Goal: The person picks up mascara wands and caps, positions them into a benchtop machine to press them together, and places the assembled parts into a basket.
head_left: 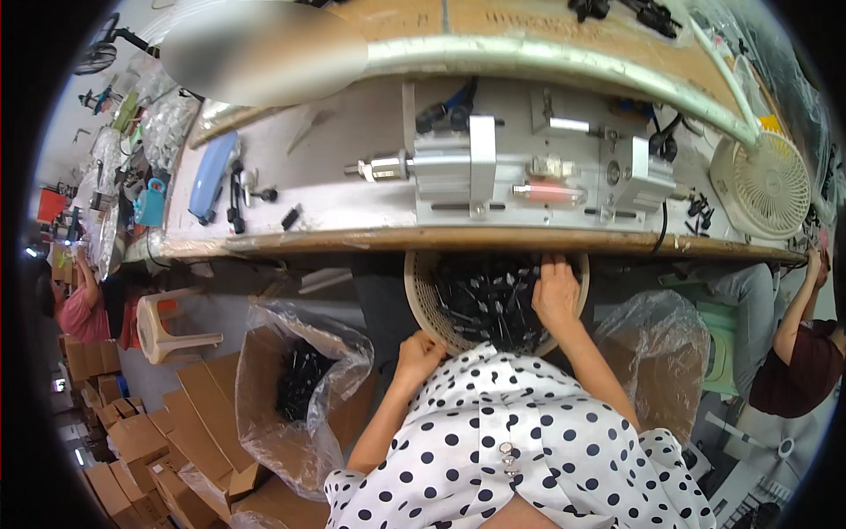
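Observation:
A round cream plastic basket (pixel 426 304) sits at my lap, tucked against the bench's front edge. Many small black parts (pixel 486 300) with thin stems and light tips fill it. My left hand (pixel 421 358) is closed at the basket's near left rim, its fingertips curled over the edge. On the right side of the basket, my right hand (pixel 557 298) lies over the parts with its fingers stretched toward the far rim. No part shows in either hand. Above the basket, a metal clamping fixture (pixel 454 172) with a red-and-clear piece (pixel 550 192) stands on the bench.
A plastic-lined carton (pixel 264 388) with black parts stands on the left, near a cream stool (pixel 167 328) and stacked cardboard (pixel 145 432). Another lined box (pixel 656 348) is at right. The bench holds a fan (pixel 768 185) and a blue tool (pixel 214 176). People work at both sides.

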`<state>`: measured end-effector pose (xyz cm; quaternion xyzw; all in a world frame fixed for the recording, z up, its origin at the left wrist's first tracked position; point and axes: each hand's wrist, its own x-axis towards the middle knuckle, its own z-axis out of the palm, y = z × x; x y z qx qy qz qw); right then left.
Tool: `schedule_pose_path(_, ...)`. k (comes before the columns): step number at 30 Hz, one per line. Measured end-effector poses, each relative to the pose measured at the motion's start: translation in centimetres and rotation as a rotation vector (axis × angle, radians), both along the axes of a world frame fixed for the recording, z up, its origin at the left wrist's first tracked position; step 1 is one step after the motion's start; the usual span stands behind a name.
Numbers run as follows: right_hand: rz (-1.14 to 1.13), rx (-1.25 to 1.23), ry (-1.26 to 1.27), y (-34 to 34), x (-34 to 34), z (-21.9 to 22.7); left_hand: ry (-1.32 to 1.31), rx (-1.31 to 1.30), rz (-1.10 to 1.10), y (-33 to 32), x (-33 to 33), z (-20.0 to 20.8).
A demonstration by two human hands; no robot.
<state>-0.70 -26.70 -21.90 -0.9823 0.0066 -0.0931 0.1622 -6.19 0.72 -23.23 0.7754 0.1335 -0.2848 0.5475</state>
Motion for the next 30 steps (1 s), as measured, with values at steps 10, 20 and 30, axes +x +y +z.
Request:
schedule_pose_path(10,0.09,0.01,0.237,0.2,-0.8,6.5,-0.148,0.23,-0.4,4.6,3.4,8.7)
schedule_pose_path(20,0.378,0.384,0.086,-1.8,2.2,20.6,-1.074,0.141,-0.311,4.0,17.3,27.5)
schedule_pose_path(30,0.407,0.154,-0.575,-7.0,21.3,31.0,-1.573,0.556,-0.333,-2.0,36.2,31.4)
